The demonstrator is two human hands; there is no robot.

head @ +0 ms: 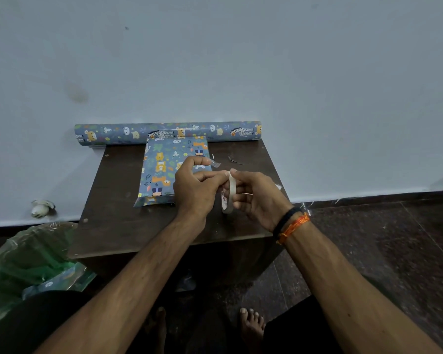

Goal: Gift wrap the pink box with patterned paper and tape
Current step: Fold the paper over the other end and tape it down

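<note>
Both forearms are bare from the elbow down, with no sleeves in sight. The left hand [195, 190] wears nothing on wrist or fingers. The right hand [258, 198] has two bands at the wrist: a dark braided band [285, 221] nearer the hand, and just behind it an orange thread [293, 227] wound round several times. Dark clothing [36, 318] covers the lap. The feet [251, 325] are bare.

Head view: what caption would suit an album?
Left hand pulls tape from roll held by right hand, above wrapped box.
</note>
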